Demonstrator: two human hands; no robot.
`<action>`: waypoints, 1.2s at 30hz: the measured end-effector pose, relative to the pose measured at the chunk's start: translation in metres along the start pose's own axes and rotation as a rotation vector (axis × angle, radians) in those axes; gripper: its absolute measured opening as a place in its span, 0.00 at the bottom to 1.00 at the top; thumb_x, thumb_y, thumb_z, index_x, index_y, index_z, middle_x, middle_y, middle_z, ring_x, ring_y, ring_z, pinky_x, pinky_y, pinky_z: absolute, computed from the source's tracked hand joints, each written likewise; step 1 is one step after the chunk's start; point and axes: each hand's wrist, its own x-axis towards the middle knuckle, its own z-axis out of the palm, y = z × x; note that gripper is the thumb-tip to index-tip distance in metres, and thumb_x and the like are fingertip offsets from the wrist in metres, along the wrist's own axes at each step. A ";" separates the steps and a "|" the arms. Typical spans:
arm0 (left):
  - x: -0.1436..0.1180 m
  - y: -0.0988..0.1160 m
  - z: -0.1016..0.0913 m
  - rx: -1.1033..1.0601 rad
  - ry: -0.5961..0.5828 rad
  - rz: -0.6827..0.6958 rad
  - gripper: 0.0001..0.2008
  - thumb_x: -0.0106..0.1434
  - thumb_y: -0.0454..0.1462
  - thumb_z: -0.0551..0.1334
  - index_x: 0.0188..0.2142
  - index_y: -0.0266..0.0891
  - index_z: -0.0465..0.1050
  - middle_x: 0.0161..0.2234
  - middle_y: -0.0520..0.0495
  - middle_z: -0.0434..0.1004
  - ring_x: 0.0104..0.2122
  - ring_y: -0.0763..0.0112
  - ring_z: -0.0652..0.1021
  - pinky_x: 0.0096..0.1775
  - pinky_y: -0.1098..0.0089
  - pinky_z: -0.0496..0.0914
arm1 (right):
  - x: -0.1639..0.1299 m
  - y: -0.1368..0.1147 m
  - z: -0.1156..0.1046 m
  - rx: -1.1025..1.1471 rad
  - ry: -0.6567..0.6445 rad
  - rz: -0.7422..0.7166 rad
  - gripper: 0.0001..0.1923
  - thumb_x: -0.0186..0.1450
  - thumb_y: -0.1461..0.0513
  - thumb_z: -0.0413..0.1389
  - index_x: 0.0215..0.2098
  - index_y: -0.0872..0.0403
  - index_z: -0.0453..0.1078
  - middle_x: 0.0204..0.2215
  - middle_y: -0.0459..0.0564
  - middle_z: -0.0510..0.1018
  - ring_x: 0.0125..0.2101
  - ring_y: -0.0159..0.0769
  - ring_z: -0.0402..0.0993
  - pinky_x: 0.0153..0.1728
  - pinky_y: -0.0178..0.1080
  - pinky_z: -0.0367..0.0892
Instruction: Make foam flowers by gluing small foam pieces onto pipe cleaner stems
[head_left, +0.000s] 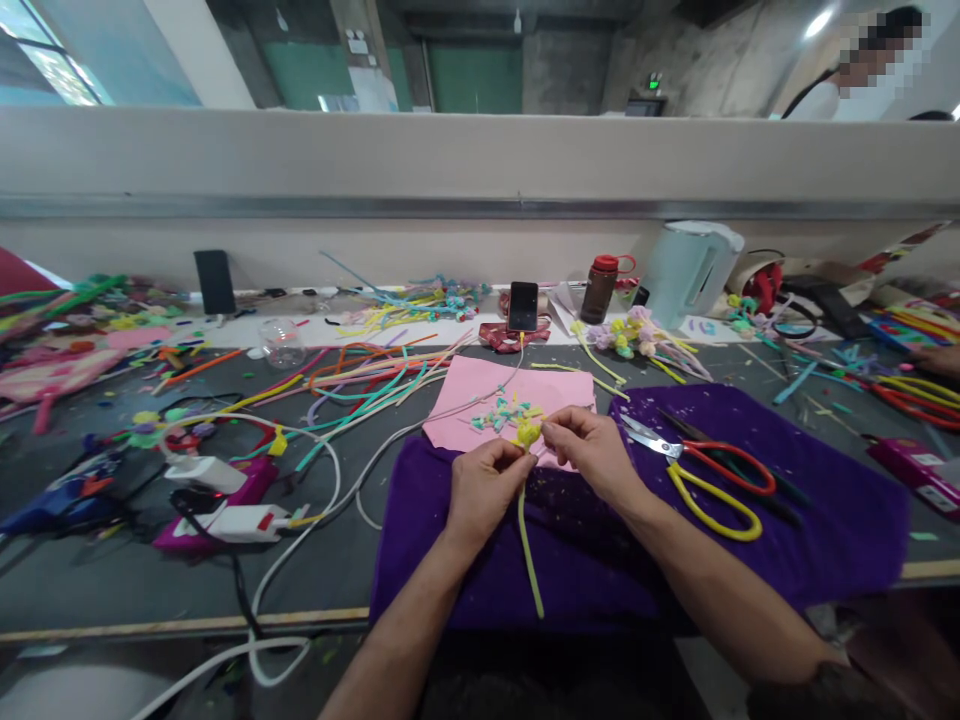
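Hiding yellow pipe cleaner (pixel 527 540) top: hands (pixel 540 465)

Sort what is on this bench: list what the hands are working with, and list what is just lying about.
In hand:
- left hand and right hand, both pinching the yellow pipe cleaner flower
- its long stem

Lying about:
- scissors on the purple cloth
- pink sheet
- phone
- brown bottle
- loose pipe cleaners

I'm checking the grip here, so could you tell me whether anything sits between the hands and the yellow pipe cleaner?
Nothing visible does: the left hand and right hand both pinch the yellow pipe cleaner directly, above the purple cloth.
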 end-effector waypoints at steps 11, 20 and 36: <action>0.001 -0.002 0.000 -0.056 -0.025 -0.021 0.09 0.50 0.42 0.62 0.21 0.38 0.72 0.15 0.54 0.69 0.16 0.76 0.67 0.21 0.76 0.59 | 0.001 -0.001 0.000 -0.007 0.006 0.036 0.09 0.57 0.58 0.55 0.24 0.57 0.68 0.18 0.43 0.70 0.15 0.24 0.61 0.15 0.28 0.57; 0.000 -0.001 0.000 -0.025 -0.022 0.001 0.09 0.51 0.42 0.62 0.21 0.39 0.73 0.16 0.54 0.70 0.17 0.76 0.67 0.21 0.76 0.59 | 0.000 -0.003 0.002 -0.042 0.021 0.044 0.07 0.54 0.60 0.55 0.22 0.57 0.69 0.16 0.42 0.68 0.15 0.24 0.60 0.16 0.28 0.57; -0.001 -0.003 0.000 0.035 -0.031 0.032 0.11 0.52 0.43 0.61 0.22 0.38 0.72 0.16 0.53 0.70 0.18 0.76 0.68 0.22 0.76 0.59 | 0.000 -0.004 0.004 -0.046 0.015 0.076 0.08 0.54 0.62 0.55 0.20 0.57 0.68 0.15 0.41 0.67 0.15 0.24 0.59 0.16 0.28 0.55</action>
